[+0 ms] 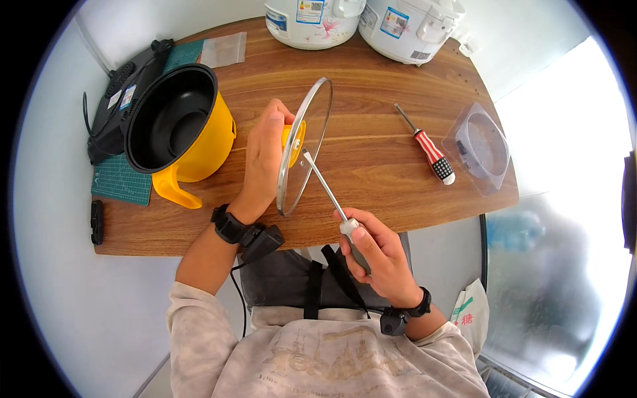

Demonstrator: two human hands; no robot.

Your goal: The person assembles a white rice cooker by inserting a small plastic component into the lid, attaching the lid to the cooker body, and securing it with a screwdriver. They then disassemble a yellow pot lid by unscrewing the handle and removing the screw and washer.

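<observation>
My left hand [267, 149] grips a round glass lid [317, 109] by its yellow knob [298, 142]. The lid stands on edge above the table, its metal rim tilted and its inner side turned to the right. In my right hand [381, 255] is a screwdriver [323, 184] with a grey handle and a metal shaft. Its tip points up and left, close to the screw at the lid's centre; whether it touches the screw I cannot tell. Left of my left hand stands a yellow pot [211, 142] with a black inside and a yellow handle.
A second screwdriver [431, 154] with a red, white and black handle lies right of the lid. Beyond it is a clear plastic package [481, 147]. Two white cookers [312, 30] stand at the back. A black device [119, 99] and green mats [123, 182] lie left on the wooden table [371, 86].
</observation>
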